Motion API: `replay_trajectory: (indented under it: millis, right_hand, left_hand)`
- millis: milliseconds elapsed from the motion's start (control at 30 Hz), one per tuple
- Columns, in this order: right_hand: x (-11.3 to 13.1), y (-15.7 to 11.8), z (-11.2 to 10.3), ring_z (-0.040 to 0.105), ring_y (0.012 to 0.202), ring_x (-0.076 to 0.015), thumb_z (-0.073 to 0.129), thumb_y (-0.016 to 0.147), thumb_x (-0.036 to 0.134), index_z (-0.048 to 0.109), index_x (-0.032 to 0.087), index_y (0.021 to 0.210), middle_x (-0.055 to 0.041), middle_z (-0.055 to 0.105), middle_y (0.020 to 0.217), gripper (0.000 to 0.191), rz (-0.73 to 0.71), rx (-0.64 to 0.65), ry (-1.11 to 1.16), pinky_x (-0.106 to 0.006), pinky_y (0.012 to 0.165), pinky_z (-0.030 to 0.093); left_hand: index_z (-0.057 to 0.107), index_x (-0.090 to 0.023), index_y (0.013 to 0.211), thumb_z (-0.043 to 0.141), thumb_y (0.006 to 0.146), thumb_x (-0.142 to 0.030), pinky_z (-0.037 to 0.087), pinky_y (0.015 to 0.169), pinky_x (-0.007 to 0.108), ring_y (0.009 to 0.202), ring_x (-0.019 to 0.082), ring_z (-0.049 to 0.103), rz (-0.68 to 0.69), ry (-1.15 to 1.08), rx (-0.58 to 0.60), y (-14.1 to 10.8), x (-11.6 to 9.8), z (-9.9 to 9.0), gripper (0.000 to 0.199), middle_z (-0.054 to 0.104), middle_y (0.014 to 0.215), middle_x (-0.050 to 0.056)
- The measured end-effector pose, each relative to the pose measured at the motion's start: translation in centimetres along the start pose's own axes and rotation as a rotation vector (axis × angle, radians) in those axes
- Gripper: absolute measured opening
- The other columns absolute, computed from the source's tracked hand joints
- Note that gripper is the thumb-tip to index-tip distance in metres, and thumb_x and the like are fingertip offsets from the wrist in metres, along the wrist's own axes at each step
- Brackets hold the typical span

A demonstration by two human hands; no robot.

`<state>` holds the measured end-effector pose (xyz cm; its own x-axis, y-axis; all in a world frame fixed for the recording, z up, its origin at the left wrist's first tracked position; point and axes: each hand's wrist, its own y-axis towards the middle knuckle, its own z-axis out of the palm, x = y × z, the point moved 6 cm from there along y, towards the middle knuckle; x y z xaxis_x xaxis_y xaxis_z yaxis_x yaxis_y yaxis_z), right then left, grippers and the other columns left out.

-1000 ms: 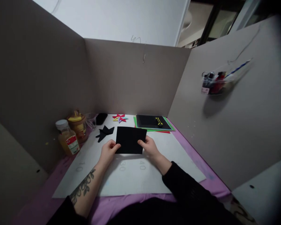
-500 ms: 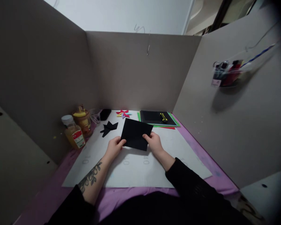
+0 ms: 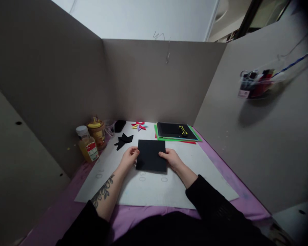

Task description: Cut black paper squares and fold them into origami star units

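Note:
A black square sheet of paper (image 3: 151,159) is held in front of me above the white board, its top edge about level. My right hand (image 3: 173,159) pinches its right edge, thumb on the face and the other fingers behind. At the left edge my left hand (image 3: 130,157) is curled with thumb and fingertips against the paper; part of its grip is hidden. Beyond my left hand lies a folded black paper shape (image 3: 124,141) with pointed ends. A multicoloured paper star (image 3: 139,125) lies farther back.
A stack of coloured sheets (image 3: 169,130) with a yellow-and-black cutter (image 3: 183,131) lies back right. On the left stand a glue bottle (image 3: 88,147), a brown jar (image 3: 98,136), a clear cup (image 3: 109,128) and a black object (image 3: 120,126). A pen holder (image 3: 256,85) hangs on the right wall.
The black paper has turned from a slant to nearly straight and come slightly lower. My left fingers have shifted along its left edge. The whole view has moved a little.

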<state>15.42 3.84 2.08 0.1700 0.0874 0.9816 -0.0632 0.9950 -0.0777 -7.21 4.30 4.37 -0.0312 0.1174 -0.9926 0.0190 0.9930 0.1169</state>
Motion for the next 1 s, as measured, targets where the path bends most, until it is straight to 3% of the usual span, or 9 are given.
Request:
replay_trajectory:
  millis: [100,200,267,400,533,633,733,900,1000]
  right_hand:
    - [-0.4,-0.9,1.5,0.058,0.049,-0.0142,0.081,0.055,0.041,0.065,0.013,0.072,-0.0034,0.067,0.061,0.036,0.053,0.100,-0.084,-0.024,0.046,0.042]
    - [-0.5,-1.1,1.7,0.058,0.047,-0.0129,0.081,0.055,0.041,0.065,0.012,0.072,-0.0032,0.067,0.059,0.037,0.084,0.128,-0.102,-0.022,0.045,0.041]
    - [-0.5,-0.8,1.1,0.059,0.050,-0.0136,0.082,0.053,0.041,0.066,0.012,0.072,-0.0040,0.068,0.061,0.038,0.083,0.110,-0.074,-0.023,0.048,0.043]
    - [-0.6,-0.3,0.3,0.060,0.052,-0.0144,0.082,0.053,0.041,0.066,0.013,0.071,-0.0044,0.069,0.063,0.037,0.064,0.070,-0.051,-0.024,0.050,0.045]
    - [-0.4,-0.3,0.7,0.060,0.054,-0.0144,0.081,0.056,0.041,0.065,0.013,0.074,-0.0040,0.069,0.065,0.036,0.027,0.079,-0.061,-0.024,0.051,0.045]
    - [-0.4,-0.6,1.1,0.059,0.053,-0.0141,0.080,0.056,0.042,0.064,0.014,0.074,-0.0034,0.068,0.065,0.038,0.028,0.088,-0.057,-0.024,0.050,0.044]
    - [-0.5,-0.7,1.2,0.055,0.050,-0.0124,0.078,0.059,0.046,0.063,0.014,0.071,-0.0022,0.065,0.060,0.038,0.027,0.093,-0.104,-0.023,0.046,0.039]
    - [0.3,0.2,-0.8,0.043,0.042,-0.0075,0.068,0.070,0.046,0.054,0.016,0.059,0.0037,0.051,0.047,0.035,-0.119,0.020,-0.174,-0.020,0.043,0.031]
    - [1.0,0.8,-2.5,0.048,0.049,-0.0093,0.066,0.070,0.044,0.057,0.018,0.070,0.0020,0.056,0.058,0.028,-0.223,-0.067,-0.170,-0.021,0.047,0.037]
  left_hand:
    - [0.064,-0.013,0.083,0.074,0.062,-0.045,0.041,0.053,0.023,0.058,0.014,0.057,-0.049,-0.085,0.083,-0.1,0.4,0.7,0.039,0.065,0.069,0.004]
    - [0.059,-0.014,0.064,0.069,0.066,-0.050,0.033,0.044,0.020,0.045,0.009,0.047,-0.073,-0.075,-0.032,0.4,0.9,-0.9,0.038,0.055,0.052,-0.001]
    - [0.056,-0.014,0.061,0.066,0.068,-0.051,0.030,0.043,0.019,0.044,0.008,0.046,-0.073,-0.099,-0.120,0.8,1.2,-2.1,0.039,0.054,0.052,-0.001]
    - [0.056,-0.015,0.072,0.065,0.068,-0.051,0.034,0.044,0.018,0.054,0.010,0.055,-0.080,-0.117,-0.133,1.2,1.7,-2.1,0.038,0.060,0.066,0.002]
    - [0.056,-0.018,0.091,0.076,0.059,-0.044,0.037,0.045,0.018,0.053,0.009,0.053,-0.057,-0.061,-0.166,0.7,1.8,-1.1,0.046,0.061,0.075,0.000]
    - [0.058,-0.016,0.091,0.078,0.058,-0.042,0.040,0.049,0.020,0.057,0.012,0.058,-0.132,-0.135,-0.017,0.3,2.0,0.1,0.047,0.064,0.076,0.003]
    - [0.058,-0.014,0.077,0.078,0.060,-0.043,0.042,0.053,0.023,0.057,0.014,0.059,-0.214,-0.273,0.160,-0.2,2.2,1.0,0.039,0.065,0.067,0.004]
    - [0.058,-0.014,0.070,0.080,0.057,-0.041,0.041,0.051,0.022,0.051,0.012,0.057,-0.170,-0.297,0.058,0.5,2.6,0.1,0.037,0.064,0.059,0.001]
    - [0.059,-0.014,0.072,0.079,0.058,-0.042,0.042,0.051,0.023,0.051,0.013,0.057,-0.192,-0.348,0.020,0.7,2.9,-0.3,0.037,0.064,0.058,0.000]
